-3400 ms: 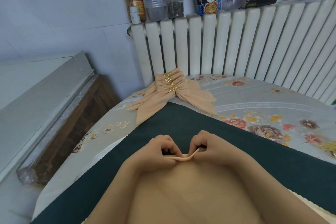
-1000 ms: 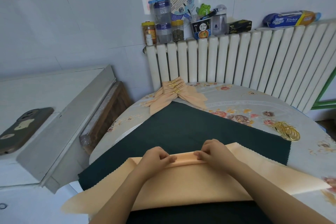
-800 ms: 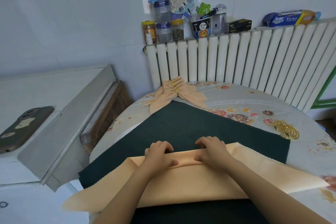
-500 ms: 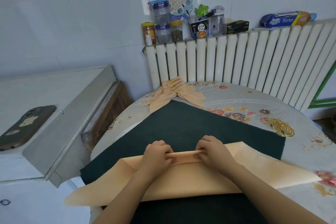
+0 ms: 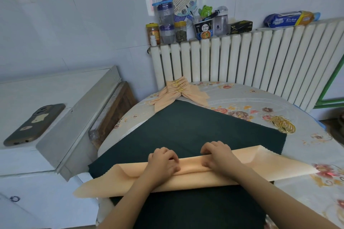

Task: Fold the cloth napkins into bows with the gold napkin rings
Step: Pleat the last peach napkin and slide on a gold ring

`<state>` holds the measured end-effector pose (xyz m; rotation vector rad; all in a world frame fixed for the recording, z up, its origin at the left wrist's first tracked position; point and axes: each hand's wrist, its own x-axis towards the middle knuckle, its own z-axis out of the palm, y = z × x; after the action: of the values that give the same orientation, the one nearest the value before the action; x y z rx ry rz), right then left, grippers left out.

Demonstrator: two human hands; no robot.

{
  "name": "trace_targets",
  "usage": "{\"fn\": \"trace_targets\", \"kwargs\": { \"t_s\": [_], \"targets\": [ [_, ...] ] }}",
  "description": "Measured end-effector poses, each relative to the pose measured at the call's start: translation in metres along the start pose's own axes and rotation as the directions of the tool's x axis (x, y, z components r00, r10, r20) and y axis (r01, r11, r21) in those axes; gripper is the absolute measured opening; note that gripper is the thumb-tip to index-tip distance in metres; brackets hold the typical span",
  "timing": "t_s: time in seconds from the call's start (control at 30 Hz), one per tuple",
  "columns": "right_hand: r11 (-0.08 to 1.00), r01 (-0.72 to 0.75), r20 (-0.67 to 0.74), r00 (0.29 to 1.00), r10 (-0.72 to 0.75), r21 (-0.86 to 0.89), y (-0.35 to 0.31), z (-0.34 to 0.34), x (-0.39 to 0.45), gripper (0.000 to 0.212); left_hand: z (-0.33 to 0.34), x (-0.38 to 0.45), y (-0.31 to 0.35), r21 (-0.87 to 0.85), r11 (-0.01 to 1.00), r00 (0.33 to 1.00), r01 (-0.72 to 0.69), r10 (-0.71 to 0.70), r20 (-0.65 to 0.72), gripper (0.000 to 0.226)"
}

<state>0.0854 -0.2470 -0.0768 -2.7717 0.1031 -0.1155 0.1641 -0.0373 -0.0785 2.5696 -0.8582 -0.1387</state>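
Floral oilcloth covers the round table (image 5: 242,96), which is pushed against a white radiator (image 5: 242,57), so the far edge serves as a parking spot out of the work area. On the table lies a dark green mat (image 5: 186,126), probably laid down to give the slippery fabric some grip and a plain ground for judging fold lines. Across its near half stretches a peach napkin (image 5: 270,165), pleated into a long band that runs left to right, with both loose ends reaching past the mat's edges. Finished bows (image 5: 178,92) are stacked at the far edge by the radiator, each cinched in gold, well apart from the hands so they stay undisturbed. The left hand (image 5: 163,161) and right hand (image 5: 218,154) sit close together at the band's middle, fingers curled down and pressing the top pleat flat against the layers below; they seem to be creasing it there because the middle is where a ring will have to gather the cloth. Whether the thumbs pinch under the fold cannot be told. Spare rings (image 5: 283,124) wait in a loose pile to the right, just beyond the mat's corner, near the right hand for the next step.
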Motion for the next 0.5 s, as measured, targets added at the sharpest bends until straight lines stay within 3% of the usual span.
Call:
{"fn": "trace_targets", "kwargs": {
  "t_s": [0.1, 0.2, 0.3, 0.4, 0.5],
  "targets": [
    [1.0, -0.015, 0.019, 1.0, 0.015, -0.027, -0.002, -0.001, -0.003, 0.029, -0.004, 0.004, 0.003, -0.032, 0.997, 0.996, 0.074, -0.072, 0.045, 0.035],
    [0.997, 0.042, -0.073, 0.996, -0.047, -0.058, -0.005, -0.003, -0.008, 0.019, -0.006, 0.0, 0.006, 0.056, 0.998, 1.0, -0.023, 0.023, -0.001, 0.015],
    [0.995, 0.102, -0.126, 0.987, -0.103, -0.012, -0.005, -0.005, -0.018, 0.014, -0.006, -0.014, 0.007, 0.012, 0.996, 0.994, -0.086, 0.087, -0.072, 0.007],
    [0.99, 0.137, -0.042, 0.99, -0.135, 0.03, -0.005, -0.009, -0.038, 0.013, -0.008, -0.038, 0.009, -0.022, 0.991, 0.991, -0.13, 0.129, -0.026, 0.011],
    [0.991, 0.113, 0.051, 0.992, -0.116, 0.066, -0.006, -0.008, -0.056, 0.021, -0.007, -0.058, 0.011, 0.01, 0.985, 0.985, -0.172, 0.172, 0.01, 0.03]
  ]
}}
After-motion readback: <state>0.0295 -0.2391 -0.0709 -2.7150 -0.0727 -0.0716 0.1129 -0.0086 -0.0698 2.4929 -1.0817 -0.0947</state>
